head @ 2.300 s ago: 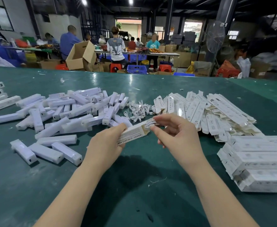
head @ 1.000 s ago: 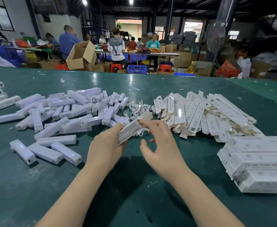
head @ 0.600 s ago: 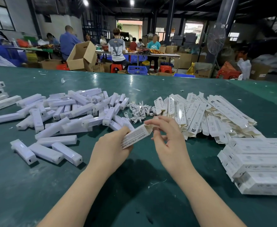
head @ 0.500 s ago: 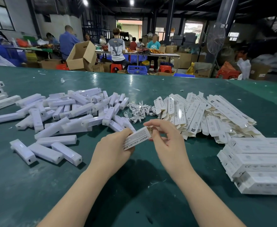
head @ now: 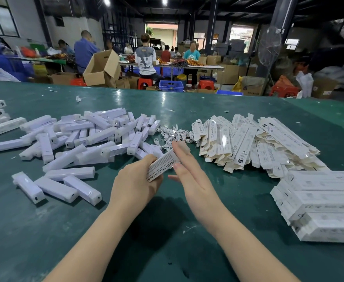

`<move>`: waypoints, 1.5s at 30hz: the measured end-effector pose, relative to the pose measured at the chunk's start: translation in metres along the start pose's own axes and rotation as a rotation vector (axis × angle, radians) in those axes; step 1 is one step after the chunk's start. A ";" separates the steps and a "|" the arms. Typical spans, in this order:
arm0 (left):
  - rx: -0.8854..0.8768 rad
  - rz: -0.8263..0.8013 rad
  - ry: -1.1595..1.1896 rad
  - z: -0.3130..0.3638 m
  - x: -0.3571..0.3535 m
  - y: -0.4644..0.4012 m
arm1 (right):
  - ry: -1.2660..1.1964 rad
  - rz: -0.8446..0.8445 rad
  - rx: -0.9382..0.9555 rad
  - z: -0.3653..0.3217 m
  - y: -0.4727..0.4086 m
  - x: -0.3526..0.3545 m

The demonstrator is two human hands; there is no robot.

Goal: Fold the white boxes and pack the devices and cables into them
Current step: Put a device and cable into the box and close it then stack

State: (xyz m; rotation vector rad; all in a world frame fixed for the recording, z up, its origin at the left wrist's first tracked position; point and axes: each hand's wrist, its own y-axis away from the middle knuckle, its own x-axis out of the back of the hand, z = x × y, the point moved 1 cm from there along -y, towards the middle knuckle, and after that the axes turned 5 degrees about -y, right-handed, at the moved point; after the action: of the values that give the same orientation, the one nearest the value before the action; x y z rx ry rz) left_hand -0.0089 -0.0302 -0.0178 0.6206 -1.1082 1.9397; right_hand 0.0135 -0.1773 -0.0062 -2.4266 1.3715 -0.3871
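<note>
I hold one white box [head: 161, 165] in my left hand [head: 135, 183], fingers curled round its lower half, lifted just above the green counter [head: 187, 106]. My right hand [head: 189, 169] lies flat and straight-fingered against the box's far end, where the end flap [head: 182, 146] stands up behind my fingertips. I judge this to be the closing of that end.

To do it well, I should keep my left grip firm but not crushing, so the thin card keeps its square section, and press the flap with flat fingers so its tongue slides inside the wall rather than buckling. The cable should sit fully inside first; I cannot tell from here whether it does.

The printed face reads "SMART SENSOR LAMP" in dark capitals, seen upside down. Print on the flat unfolded boxes [head: 248, 139] to the right is too small to read.

The loose devices [head: 98, 135] lie heaped to my left, the white cables [head: 175, 135] between the two piles, and finished boxes [head: 321, 202] are stacked at the right edge.
</note>
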 end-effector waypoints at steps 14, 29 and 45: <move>-0.012 -0.053 -0.006 0.005 0.000 0.003 | 0.074 0.204 0.170 -0.003 0.001 0.006; -0.047 -0.040 -0.059 0.008 -0.002 0.003 | -0.071 0.348 0.069 -0.002 -0.002 0.010; -0.088 -0.015 0.056 0.014 0.004 0.009 | 0.336 0.267 0.368 0.003 0.004 -0.004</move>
State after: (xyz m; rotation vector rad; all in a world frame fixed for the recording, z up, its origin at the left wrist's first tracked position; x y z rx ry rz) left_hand -0.0181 -0.0437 -0.0119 0.5227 -1.1443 1.8737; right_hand 0.0102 -0.1752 -0.0111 -1.9107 1.5693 -0.9189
